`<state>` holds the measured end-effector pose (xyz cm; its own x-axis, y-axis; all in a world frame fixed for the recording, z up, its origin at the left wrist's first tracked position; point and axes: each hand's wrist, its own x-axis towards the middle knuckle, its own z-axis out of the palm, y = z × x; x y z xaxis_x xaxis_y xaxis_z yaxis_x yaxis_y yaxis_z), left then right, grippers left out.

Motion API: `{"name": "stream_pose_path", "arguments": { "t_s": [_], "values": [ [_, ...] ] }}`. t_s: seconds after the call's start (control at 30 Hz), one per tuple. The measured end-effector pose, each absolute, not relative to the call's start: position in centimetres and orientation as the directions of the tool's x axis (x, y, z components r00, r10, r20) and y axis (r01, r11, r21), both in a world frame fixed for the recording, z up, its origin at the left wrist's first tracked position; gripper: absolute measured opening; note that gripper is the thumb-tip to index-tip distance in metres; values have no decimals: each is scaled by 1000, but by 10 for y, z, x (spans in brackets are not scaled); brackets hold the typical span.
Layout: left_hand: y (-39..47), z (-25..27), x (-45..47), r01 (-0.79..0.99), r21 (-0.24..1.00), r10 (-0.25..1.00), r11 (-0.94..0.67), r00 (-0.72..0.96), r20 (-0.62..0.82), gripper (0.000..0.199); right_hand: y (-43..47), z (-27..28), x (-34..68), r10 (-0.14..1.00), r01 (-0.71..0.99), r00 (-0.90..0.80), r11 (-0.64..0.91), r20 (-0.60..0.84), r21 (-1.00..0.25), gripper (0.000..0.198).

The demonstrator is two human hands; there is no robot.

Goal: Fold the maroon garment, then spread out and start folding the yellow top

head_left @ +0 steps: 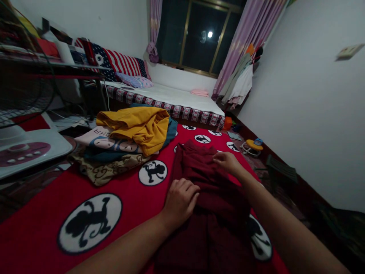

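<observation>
A dark maroon garment [205, 236] lies lengthwise across a red blanket [137, 213] printed with white circles and black monkey figures. Wrinkles bunch its cloth between my hands. My left hand [181, 199] grips the garment near its left edge, fingers curled together with the thumb against them. Farther up on the right side, my right hand [228, 163] pinches the cloth close to the garment's far end. To the left is a loose pile of clothes: a mustard-yellow piece [139, 123] on top, a light printed shirt [98, 137] under it, and a brown patterned piece [114, 167] lowest.
A fan [23, 99] and a white appliance with a pink panel [31, 152] stand at left, beside a cluttered desk [76, 68]. Behind is a bed [171, 93] under the window. A yellow-topped stool [253, 144] and a dark green stool [281, 167] line the right wall.
</observation>
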<state>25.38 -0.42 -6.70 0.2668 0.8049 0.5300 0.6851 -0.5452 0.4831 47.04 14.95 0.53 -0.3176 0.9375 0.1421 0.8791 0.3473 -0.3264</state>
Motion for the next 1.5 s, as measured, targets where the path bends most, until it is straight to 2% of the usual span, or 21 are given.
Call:
{"name": "stream_pose_path", "arguments": {
  "t_s": [0.1, 0.23, 0.3, 0.43, 0.5, 0.6, 0.7, 0.77, 0.83, 0.93, 0.97, 1.03, 1.1, 1.17, 1.2, 1.27, 1.4, 1.5],
  "values": [
    [-3, -71, 253, 673, 466, 793, -574, 316, 520, 12, 166, -12, 430, 907, 831, -346, 415, 241, -369, 25],
    [-1, -75, 250, 613, 498, 771, -613, 325, 548, 16, 174, -22, 406, 904, 867, -383, 423, 190, -263, 20],
    [1, -78, 249, 548, 540, 753, -639, 301, 585, 24, 173, -18, 407, 908, 886, -359, 404, 218, -225, 15],
    [5, -81, 251, 435, 670, 783, -601, 155, 602, 31, 170, -6, 421, 877, 929, -108, 257, 469, -267, 25],
    [9, -83, 252, 414, 742, 828, -527, 52, 559, 32, 173, -8, 428, 851, 935, 3, 184, 525, -302, 29],
    [15, -85, 252, 410, 817, 882, -406, -58, 467, 32, 179, -20, 434, 905, 962, 18, 101, 424, -256, 26],
    [18, -87, 250, 412, 843, 908, -348, -75, 412, 31, 182, -29, 435, 946, 974, 23, 52, 323, -223, 23],
    [18, -86, 250, 412, 836, 908, -363, -45, 417, 30, 179, -26, 433, 934, 961, 73, 28, 349, -276, 29],
    [17, -85, 250, 411, 828, 904, -382, -20, 427, 29, 172, -17, 428, 947, 948, 57, 48, 316, -315, 42],
    [17, -82, 251, 416, 825, 904, -382, -20, 428, 27, 164, -6, 420, 979, 924, -162, 194, 124, -329, 43],
    [17, -82, 251, 417, 826, 905, -378, -21, 424, 27, 163, -4, 418, 971, 898, -230, 236, 59, -372, 41],
    [18, -82, 251, 414, 830, 908, -373, -22, 419, 26, 165, -5, 416, 957, 790, -290, 234, -9, -567, 36],
    [18, -82, 250, 400, 838, 908, -372, -31, 418, 26, 170, -9, 416, 972, 559, -233, 148, 17, -816, 34],
    [18, -81, 250, 382, 846, 906, -372, -49, 420, 26, 175, -12, 417, 987, 323, -144, 114, 70, -939, 34],
    [18, -81, 249, 375, 850, 906, -369, -57, 419, 26, 177, -14, 418, 988, 259, -124, 123, 94, -958, 35],
    [17, -79, 249, 367, 858, 910, -358, -68, 409, 25, 180, -16, 417, 984, 238, -131, 147, 119, -960, 37],
    [19, -79, 248, 319, 884, 917, -343, -91, 389, 22, 187, -24, 409, 973, 301, -172, 203, 156, -932, 37],
    [23, -81, 246, 265, 922, 938, -283, -124, 324, 21, 197, -34, 401, 966, 390, -200, 232, 164, -891, 26]
  ]
}}
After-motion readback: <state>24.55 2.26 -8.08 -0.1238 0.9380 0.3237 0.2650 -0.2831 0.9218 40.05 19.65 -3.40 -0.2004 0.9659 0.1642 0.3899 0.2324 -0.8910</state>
